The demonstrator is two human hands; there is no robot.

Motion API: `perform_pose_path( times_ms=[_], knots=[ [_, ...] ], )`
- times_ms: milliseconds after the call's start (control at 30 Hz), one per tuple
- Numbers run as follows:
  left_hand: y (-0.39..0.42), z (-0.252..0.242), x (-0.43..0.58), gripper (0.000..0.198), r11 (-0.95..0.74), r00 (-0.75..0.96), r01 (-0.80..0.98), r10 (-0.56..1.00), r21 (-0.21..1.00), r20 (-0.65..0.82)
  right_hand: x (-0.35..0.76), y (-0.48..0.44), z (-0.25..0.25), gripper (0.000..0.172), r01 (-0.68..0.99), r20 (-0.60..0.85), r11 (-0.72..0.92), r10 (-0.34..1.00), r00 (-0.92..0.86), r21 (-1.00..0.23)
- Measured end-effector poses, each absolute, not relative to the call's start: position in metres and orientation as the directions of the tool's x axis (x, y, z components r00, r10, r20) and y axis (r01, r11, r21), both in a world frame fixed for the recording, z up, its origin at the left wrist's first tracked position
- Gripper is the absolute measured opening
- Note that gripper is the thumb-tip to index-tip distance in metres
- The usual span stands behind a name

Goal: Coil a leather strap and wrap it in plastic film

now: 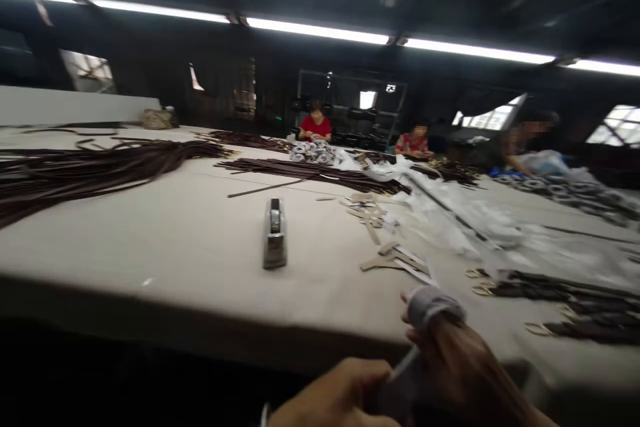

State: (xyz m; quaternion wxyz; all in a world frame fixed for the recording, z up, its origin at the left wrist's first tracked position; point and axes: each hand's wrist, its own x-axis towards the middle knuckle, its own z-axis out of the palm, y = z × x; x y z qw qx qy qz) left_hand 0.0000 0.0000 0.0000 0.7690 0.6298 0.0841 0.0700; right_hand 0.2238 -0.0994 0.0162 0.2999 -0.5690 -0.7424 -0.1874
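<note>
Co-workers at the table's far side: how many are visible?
3. A person in a red top sits far centre, a second person just right of them, a third person leaning forward farther right. Darkness may hide others.

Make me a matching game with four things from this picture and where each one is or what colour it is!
Things:
1. dispenser
2. big strap pile
3. bags
4. right hand

Clues:
a. bottom of the picture, one finger wrapped in grey
b. dark brown, on the left
c. clear and crumpled, on the right
d. grey, in the middle of the table

Pairs: 1-d, 2-b, 3-c, 4-a
</note>
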Motion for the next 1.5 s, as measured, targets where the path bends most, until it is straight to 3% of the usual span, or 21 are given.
perform_pose_path(
  times_ms=[100, 200, 267, 367, 433, 500, 633, 733, 767, 833, 933, 1033, 1133, 1233, 1300, 1400, 1500],
  knots=[
    [0.020, 0.010, -0.007, 0.017, -0.128, 0.914, 0.187, 0.386, 0.974, -0.125, 0.216, -0.107, 0.009, 0.022, 0.969, 0.427, 0.216, 0.892, -0.147, -0.116],
    [0.041, 0.010, -0.009, 0.013, -0.311, 0.887, 0.230, 0.456, 0.922, -0.067, 0.201, -0.114, -0.003, 0.049, 0.949, 0.291, 0.202, 0.948, -0.128, -0.242],
    [0.054, 0.001, -0.002, 0.009, -0.354, 0.914, 0.192, 0.405, 0.916, -0.035, 0.191, -0.120, -0.009, 0.060, 0.898, 0.186, 0.156, 0.979, -0.085, -0.411],
    [0.065, -0.012, 0.016, 0.025, -0.369, 0.956, 0.072, 0.290, 0.927, 0.042, 0.178, -0.125, -0.002, 0.064, 0.666, -0.042, -0.024, 0.999, -0.011, -0.746],
    [0.062, -0.016, 0.028, 0.038, -0.304, 0.969, -0.024, 0.227, 0.952, 0.097, 0.171, -0.125, 0.015, 0.069, 0.398, -0.121, -0.112, 0.993, 0.000, -0.911],
    [0.051, -0.016, 0.038, 0.046, -0.139, 0.977, -0.074, 0.187, 0.988, 0.100, 0.165, -0.124, 0.033, 0.072, 0.137, -0.121, -0.129, 0.990, 0.068, -0.982],
    [0.019, -0.011, 0.064, 0.051, 0.352, 0.988, -0.097, 0.147, 0.931, 0.047, 0.159, -0.117, 0.059, 0.073, -0.228, -0.058, -0.019, 0.984, 0.169, -0.973],
    [0.003, -0.009, 0.085, 0.057, 0.456, 0.969, -0.138, 0.244, 0.879, 0.026, 0.161, -0.107, 0.070, 0.050, -0.369, 0.106, 0.192, 0.965, 0.241, -0.909],
    [0.000, -0.008, 0.090, 0.061, 0.455, 0.960, -0.147, 0.280, 0.878, 0.016, 0.163, -0.103, 0.073, 0.041, -0.359, 0.152, 0.255, 0.944, 0.292, -0.898],
    [-0.007, -0.009, 0.096, 0.068, 0.458, 0.952, -0.140, 0.305, 0.878, -0.007, 0.171, -0.094, 0.078, 0.042, -0.218, 0.253, 0.355, 0.886, 0.390, -0.909],
    [-0.014, -0.014, 0.095, 0.065, 0.461, 0.969, -0.137, 0.247, 0.877, 0.022, 0.192, -0.081, 0.077, 0.035, 0.215, 0.446, 0.391, 0.766, 0.462, -0.895],
    [-0.010, -0.018, 0.085, 0.057, 0.439, 0.983, -0.154, 0.159, 0.885, 0.093, 0.216, -0.075, 0.065, 0.029, 0.631, 0.558, 0.273, 0.770, 0.310, -0.727],
    [0.006, -0.015, 0.067, 0.045, 0.384, 0.993, -0.073, 0.112, 0.920, 0.032, 0.231, -0.075, 0.047, 0.026, 0.867, 0.547, 0.228, 0.835, 0.059, -0.442],
    [0.028, -0.007, 0.048, 0.038, 0.271, 0.996, 0.043, 0.068, 0.962, -0.063, 0.234, -0.079, 0.032, 0.014, 0.962, 0.420, 0.247, 0.890, -0.180, -0.111],
    [0.040, 0.000, 0.039, 0.037, 0.149, 0.992, 0.097, 0.068, 0.984, -0.108, 0.231, -0.083, 0.025, 0.012, 0.966, 0.299, 0.257, 0.922, -0.244, -0.004],
    [0.050, 0.008, 0.032, 0.029, -0.067, 0.974, 0.169, 0.162, 0.983, -0.156, 0.226, -0.091, 0.016, 0.015, 0.973, 0.175, 0.231, 0.959, -0.222, -0.029],
    [0.054, 0.012, 0.033, 0.022, -0.270, 0.959, 0.188, 0.259, 0.944, -0.117, 0.220, -0.097, 0.011, 0.030, 0.979, 0.094, 0.166, 0.983, -0.156, -0.118]
  ],
)
